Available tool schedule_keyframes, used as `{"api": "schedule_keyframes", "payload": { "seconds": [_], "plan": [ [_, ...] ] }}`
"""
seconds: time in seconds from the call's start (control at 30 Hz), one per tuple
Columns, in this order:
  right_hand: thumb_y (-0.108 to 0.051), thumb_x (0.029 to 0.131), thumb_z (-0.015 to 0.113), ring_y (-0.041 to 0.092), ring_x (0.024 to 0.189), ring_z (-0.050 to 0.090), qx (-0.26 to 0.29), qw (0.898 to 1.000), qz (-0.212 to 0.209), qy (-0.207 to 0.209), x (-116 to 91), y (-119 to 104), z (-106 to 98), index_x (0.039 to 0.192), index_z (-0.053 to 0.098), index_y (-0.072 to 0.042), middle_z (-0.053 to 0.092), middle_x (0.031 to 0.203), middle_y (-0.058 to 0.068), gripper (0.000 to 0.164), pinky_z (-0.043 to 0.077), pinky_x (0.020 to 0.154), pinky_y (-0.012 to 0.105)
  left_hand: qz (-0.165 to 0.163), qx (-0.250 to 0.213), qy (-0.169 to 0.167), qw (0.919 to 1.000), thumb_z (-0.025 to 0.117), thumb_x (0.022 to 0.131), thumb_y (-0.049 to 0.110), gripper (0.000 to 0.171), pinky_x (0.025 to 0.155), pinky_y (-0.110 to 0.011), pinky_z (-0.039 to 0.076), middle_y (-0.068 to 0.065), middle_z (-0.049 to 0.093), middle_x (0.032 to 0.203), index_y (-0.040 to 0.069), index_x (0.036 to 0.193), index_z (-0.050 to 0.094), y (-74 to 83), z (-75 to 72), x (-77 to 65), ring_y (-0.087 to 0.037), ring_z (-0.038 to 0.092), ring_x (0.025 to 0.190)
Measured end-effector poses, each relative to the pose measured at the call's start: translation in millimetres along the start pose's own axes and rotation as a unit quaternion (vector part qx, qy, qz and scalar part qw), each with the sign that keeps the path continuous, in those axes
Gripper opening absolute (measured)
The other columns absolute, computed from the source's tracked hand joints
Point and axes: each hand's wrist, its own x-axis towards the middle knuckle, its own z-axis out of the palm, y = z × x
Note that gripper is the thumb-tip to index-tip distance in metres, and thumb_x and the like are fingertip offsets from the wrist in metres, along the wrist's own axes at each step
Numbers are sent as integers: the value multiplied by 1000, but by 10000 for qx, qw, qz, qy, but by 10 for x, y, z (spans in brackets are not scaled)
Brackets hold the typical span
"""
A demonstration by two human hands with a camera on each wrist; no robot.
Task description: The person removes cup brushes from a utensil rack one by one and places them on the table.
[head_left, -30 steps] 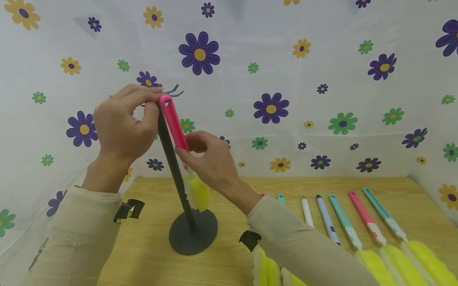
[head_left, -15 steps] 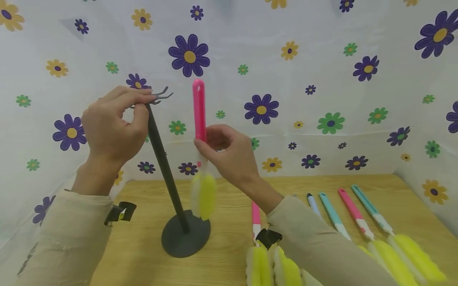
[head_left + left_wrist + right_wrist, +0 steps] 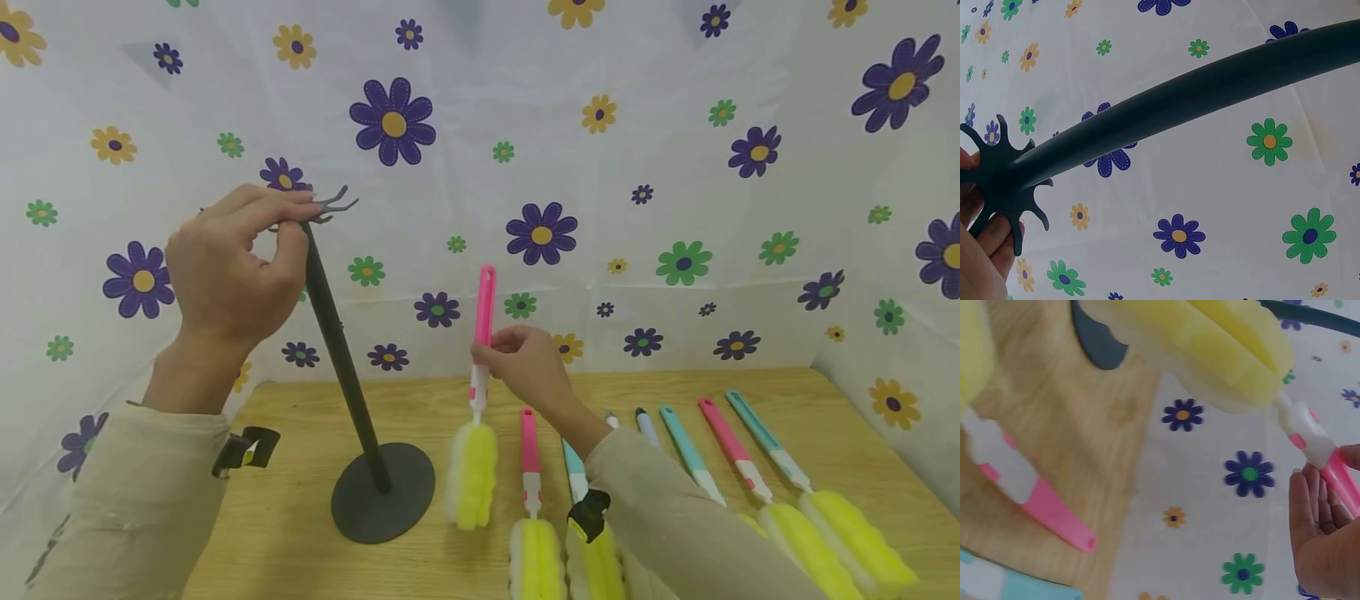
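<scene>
My left hand [image 3: 238, 262] grips the hooked top of a dark upright stand [image 3: 337, 342], which leans a little on its round base [image 3: 401, 493]. In the left wrist view, curved hooks [image 3: 1004, 178] fan out from the pole, with fingers behind and between them. My right hand [image 3: 534, 371] pinches the pink handle of a sponge bottle brush [image 3: 472, 475] between thumb and fingers. The brush hangs with its yellow-and-white sponge down, to the right of the stand and apart from it. The right wrist view shows the thumb and fingers on the brush handle [image 3: 1341, 481].
Several more bottle brushes lie in a row on the wooden table, among them a pink-handled brush [image 3: 531, 450] and a teal-handled brush [image 3: 765, 429]. My right forearm covers part of the row. A white flower-print cloth [image 3: 465, 125] hangs behind the table [image 3: 292, 467].
My right hand has carried the pink bottle brush away from the stand's hooks, to the right and down toward the row. The left hand keeps its grip on the stand's top.
</scene>
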Motion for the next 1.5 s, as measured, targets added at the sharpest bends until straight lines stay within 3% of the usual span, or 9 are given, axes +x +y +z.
{"api": "schedule_keyframes", "payload": {
  "seconds": [0.33,0.63,0.83,1.07,1.13,1.3,1.37,1.5],
  "plan": [
    [-32,73,68,17,60,62,-802,9883,851,-982,-48,402,174,82,61,-4,63,73,7,30,50,62,30,-50,7,42,10000,45,79,12,29,43,-16,17,-5,67,92,4,89,71,-33,-6,-12,-28,61,70],
    [-28,72,70,24,61,64,-1308,9721,1333,-1417,-81,574,295,65,62,0,63,61,10,30,50,60,32,180,-11,160,9997,45,79,12,28,43,-16,17,-5,67,90,4,88,71,-88,21,-18,-27,63,75],
    [-28,72,70,22,54,62,-1770,9634,1334,-1509,-72,715,349,64,62,5,63,58,12,35,46,51,27,705,141,168,9973,44,82,12,29,41,-18,19,-6,67,91,4,90,71,-140,23,-3,-24,63,76],
    [-26,71,71,21,53,62,-1920,9566,1442,-1653,-85,815,423,64,62,6,62,57,12,34,40,44,23,-67,-65,157,9998,46,80,12,27,46,-16,19,-5,67,90,4,87,71,-29,-1,-14,-25,63,82],
    [-25,71,71,21,52,62,-1994,9546,1474,-1651,-94,829,436,62,62,5,62,56,11,33,38,43,21,7,-53,166,9998,46,80,11,27,46,-16,20,-5,67,90,3,87,71,-35,2,-17,-24,63,83],
    [-28,72,71,21,53,62,-2211,9475,1553,-1709,-91,861,457,62,62,2,62,55,10,33,35,42,20,567,94,213,9981,44,83,12,29,43,-18,22,-4,67,92,4,91,71,-143,31,-17,-22,63,82],
    [-28,72,71,21,53,63,-2219,9463,1558,-1763,-85,878,472,62,62,2,62,55,9,33,36,42,20,570,104,221,9981,44,83,13,29,43,-18,22,-4,67,93,5,91,71,-162,38,-17,-22,63,82],
    [-22,73,70,20,50,62,-2170,9478,1450,-1832,-94,919,513,59,63,1,61,52,8,28,39,42,21,77,-55,156,9998,46,82,13,27,51,-19,28,-2,67,93,6,91,71,-156,52,-30,-22,62,86]
  ]
}}
